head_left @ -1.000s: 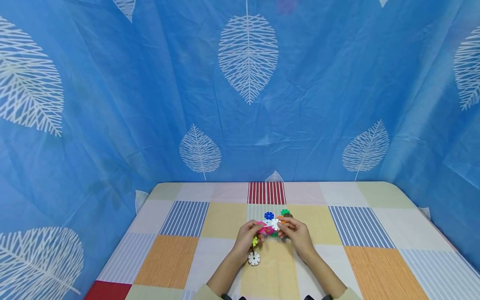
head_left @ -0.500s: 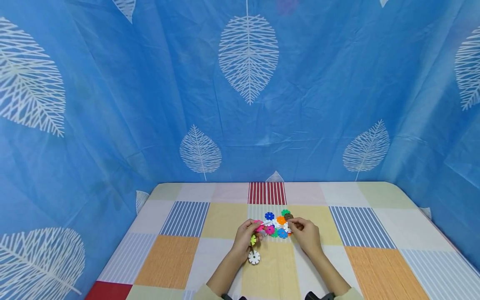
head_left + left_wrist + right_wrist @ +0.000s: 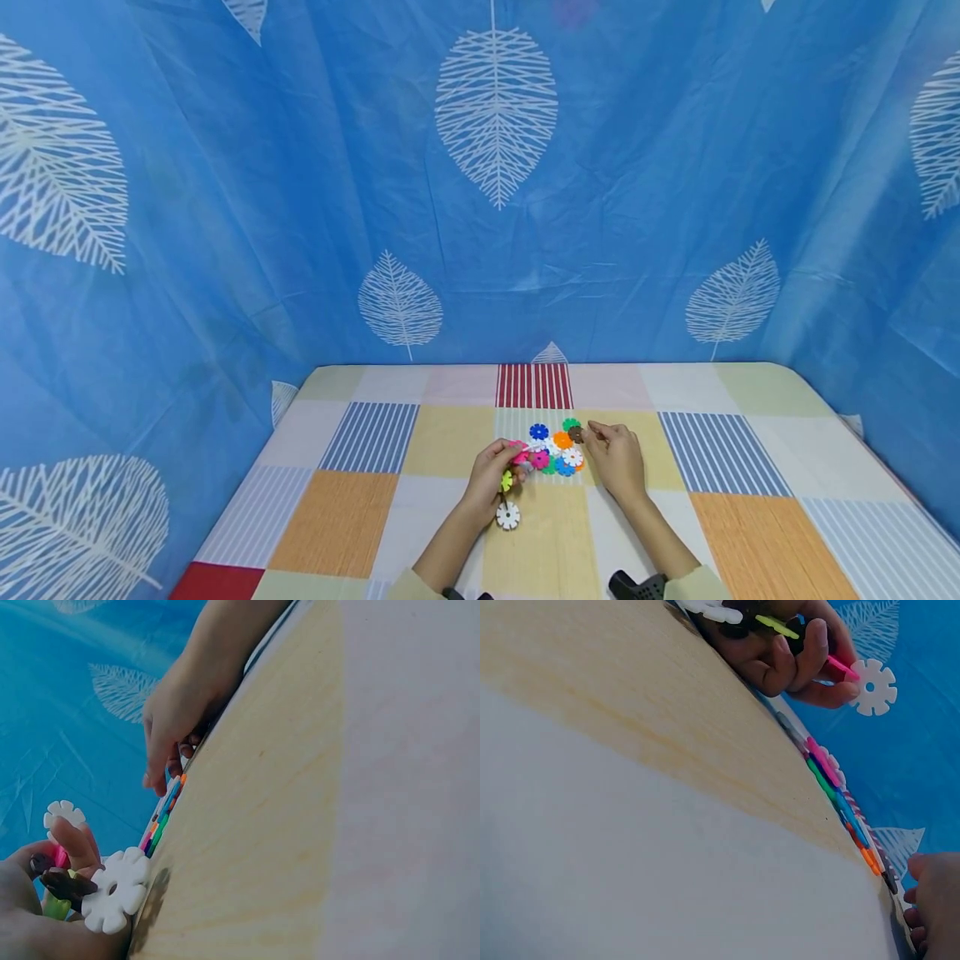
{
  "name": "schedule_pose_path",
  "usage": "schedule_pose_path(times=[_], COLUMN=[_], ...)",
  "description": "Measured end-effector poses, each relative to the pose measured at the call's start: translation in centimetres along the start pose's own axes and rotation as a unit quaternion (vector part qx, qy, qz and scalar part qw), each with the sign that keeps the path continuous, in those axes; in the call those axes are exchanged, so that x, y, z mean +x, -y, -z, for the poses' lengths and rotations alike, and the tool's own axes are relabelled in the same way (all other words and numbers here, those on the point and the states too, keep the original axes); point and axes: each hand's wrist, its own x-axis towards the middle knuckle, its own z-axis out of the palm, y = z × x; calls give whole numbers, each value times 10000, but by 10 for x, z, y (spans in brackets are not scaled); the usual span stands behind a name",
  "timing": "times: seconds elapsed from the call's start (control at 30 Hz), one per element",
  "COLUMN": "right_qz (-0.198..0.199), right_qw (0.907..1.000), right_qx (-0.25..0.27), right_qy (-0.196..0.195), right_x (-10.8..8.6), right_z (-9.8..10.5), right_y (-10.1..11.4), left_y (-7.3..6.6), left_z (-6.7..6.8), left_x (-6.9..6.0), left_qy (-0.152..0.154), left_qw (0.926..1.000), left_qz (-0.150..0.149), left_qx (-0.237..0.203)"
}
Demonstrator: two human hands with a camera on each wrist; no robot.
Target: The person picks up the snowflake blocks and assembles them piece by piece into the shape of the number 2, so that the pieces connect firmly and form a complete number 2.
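Observation:
My left hand [image 3: 491, 479] grips a chain of linked snowflake discs. In the left wrist view the chain shows a white disc [image 3: 116, 890] at the near end, dark ones and a yellow-green one [image 3: 57, 907] among the fingers, then a pink piece and another white disc [image 3: 64, 815] at the far end. My right hand [image 3: 617, 458] is just right of the brown disc [image 3: 576, 434] at the pile's right edge, its fingers bent toward it; whether they touch it I cannot tell. A loose white disc [image 3: 572, 457] lies at the pile's near right.
Several loose discs lie together between the hands, among them a blue disc [image 3: 538, 432], an orange disc [image 3: 562, 440], a green disc [image 3: 571, 424] and a pink disc [image 3: 539, 459]. The patchwork cloth [image 3: 442, 437] covers the table. A blue curtain [image 3: 600, 250] hangs behind.
My right hand has moved right, away from the left hand, and let go of a white disc on the pile, then shifted up beside the brown disc. The left hand keeps its chain nearly still.

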Motion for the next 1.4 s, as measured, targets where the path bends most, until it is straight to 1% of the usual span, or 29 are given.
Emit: schedule_pose_path(times=[0.17, 0.23, 0.3, 0.33, 0.4, 0.43, 0.47, 0.5, 0.53, 0.57, 0.63, 0.67, 0.7, 0.77, 0.8, 0.87, 0.97, 1.07, 1.2, 1.27, 1.37, 1.4], right_qz=[-8, 3, -23, -74, -242, -351, -481, -606, -705, -779, -885, -929, -947, -986, -1015, -1059, -1039, -930, -814, -786, -803, -820], right_qw=[9993, 9991, 9994, 9997, 9991, 9973, 9931, 9852, 9747, 9612, 9309, 9162, 9046, 8915, 8886, 8860, 8853, 8882, 8971, 8999, 8996, 8990], right_qx=[-233, -233, -174, -59, 344, 644, 1069, 1600, 2120, 2648, 3537, 3880, 4127, 4374, 4420, 4460, 4468, 4422, 4267, 4216, 4216, 4225], right_qy=[303, 341, 293, 243, 107, 15, -44, -64, -58, -12, 206, 359, 487, 650, 691, 695, 760, 834, 801, 794, 812, 808], right_x=[1, 0, -1, -1, -3, -4, -5, -7, -9, -12, -17, -20, -23, -27, -29, -31, -32, -32, -32, -32, -32, -31], right_z=[0, 1, 1, 1, 1, 1, 1, 1, 1, 1, 1, 0, 0, -1, -2, -3, -3, -3, -4, -4, -4, -4], right_y=[3, 3, 3, 3, 3, 4, 5, 6, 9, 12, 18, 22, 25, 30, 32, 34, 35, 35, 35, 35, 35, 36], left_y=[1, 0, 0, -1, -1, -1, -1, -1, -1, 0, 0, -1, -1, -1, -1, -2, -1, 0, 1, 1, 1, 1], left_z=[0, 1, 0, 0, 0, -1, -1, -1, -1, -1, -1, -1, -1, -1, -1, -2, -3, -2, -3, -3, -4, -4], left_x=[1, 1, 0, -1, -2, -2, -2, -2, -2, -2, -2, -2, -2, -3, -3, -4, -5, -5, -4, -5, -5, -4], left_qy=[127, 150, 164, 168, 163, 167, 161, 153, 152, 151, 156, 150, 155, 161, 173, 202, 238, 225, 259, 296, 300, 282], left_qw=[9999, 9999, 9998, 9998, 9998, 9997, 9998, 9997, 9997, 9997, 9997, 9997, 9997, 9997, 9997, 9996, 9994, 9994, 9991, 9988, 9984, 9985], left_qz=[-5, -2, 40, 62, 97, 100, 109, 120, 118, 122, 129, 140, 137, 120, 91, 45, -10, -5, -88, -146, -190, -155], left_qx=[14, 35, 50, 67, 89, 111, 109, 114, 119, 117, 116, 109, 118, 132, 143, 191, 247, 280, 315, 353, 447, 454])
